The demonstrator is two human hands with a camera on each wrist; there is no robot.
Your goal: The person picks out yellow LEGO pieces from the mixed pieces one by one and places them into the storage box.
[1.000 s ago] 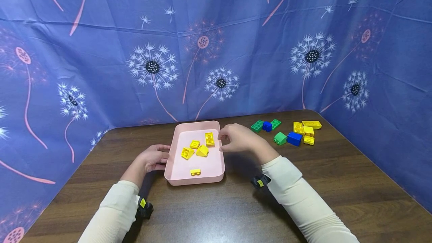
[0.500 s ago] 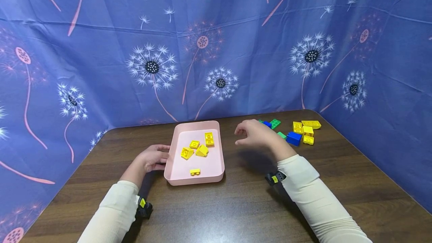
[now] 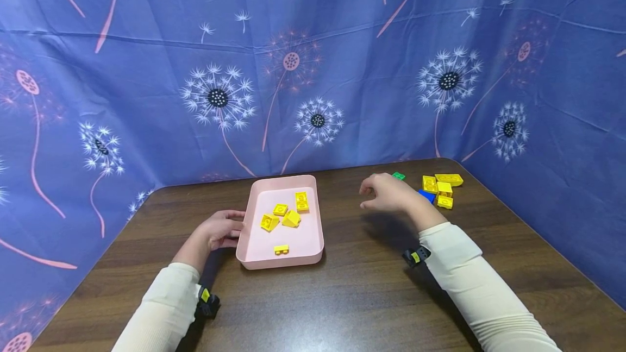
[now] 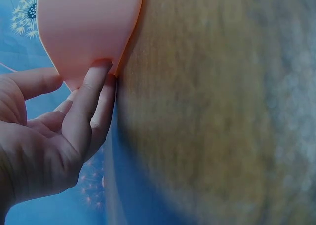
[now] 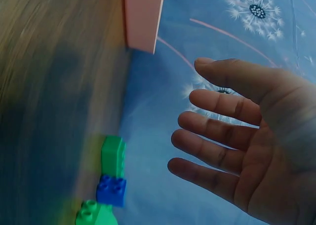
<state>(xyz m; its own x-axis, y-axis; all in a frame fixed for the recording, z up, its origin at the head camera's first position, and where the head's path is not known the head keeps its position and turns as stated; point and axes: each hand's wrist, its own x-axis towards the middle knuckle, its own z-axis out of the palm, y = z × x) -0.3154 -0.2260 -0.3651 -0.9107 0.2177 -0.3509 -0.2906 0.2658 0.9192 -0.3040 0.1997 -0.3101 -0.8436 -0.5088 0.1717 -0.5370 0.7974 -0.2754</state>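
Note:
A pink tray [image 3: 280,263] holds several yellow building bricks [image 3: 302,201]. My left hand [image 3: 218,231] rests its fingertips on the tray's left side; the left wrist view shows the fingers [image 4: 87,96] against its outer wall. To the right of the tray, my right hand [image 3: 391,195] hovers above the table, holding nothing. Its fingers [image 5: 215,143] are spread and slightly bent in the right wrist view. Near it are a green brick [image 5: 113,156], a blue brick [image 5: 111,190] and a lighter green brick [image 5: 98,214], mostly hidden by the hand in the head view.
At the table's back right lie more yellow bricks [image 3: 449,180] and a larger blue brick [image 3: 427,196], partly covered by the right hand. A blue dandelion-print cloth [image 3: 318,69] hangs behind the wooden table [image 3: 303,308].
My right hand has moved right, from the tray's right rim to over the green and blue bricks. The left hand stays at the tray, and the bricks inside look the same.

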